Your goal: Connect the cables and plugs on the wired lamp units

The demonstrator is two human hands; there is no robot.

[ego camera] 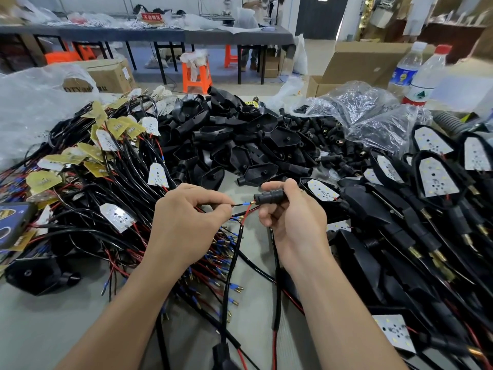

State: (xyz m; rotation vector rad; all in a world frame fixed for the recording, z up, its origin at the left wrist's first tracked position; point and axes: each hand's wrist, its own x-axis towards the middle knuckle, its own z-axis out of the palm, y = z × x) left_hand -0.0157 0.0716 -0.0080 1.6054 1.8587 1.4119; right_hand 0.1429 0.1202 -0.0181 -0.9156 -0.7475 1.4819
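"The plug (269, 197)?"
"Black. The lead (236, 205) is black too, its sleeve (246, 203) blue, the second wire (247, 212) red."
"And the boards (157, 175)?"
"White with dots; other boards (44, 180) yellow. Housings (256, 169) black."

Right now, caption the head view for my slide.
Left hand pinches a blue-tipped wire at the black plug gripped by the right hand, above piled cables.

One left hand (186, 224); one right hand (292, 222); one held plug (270, 196); two bottles (406, 69).
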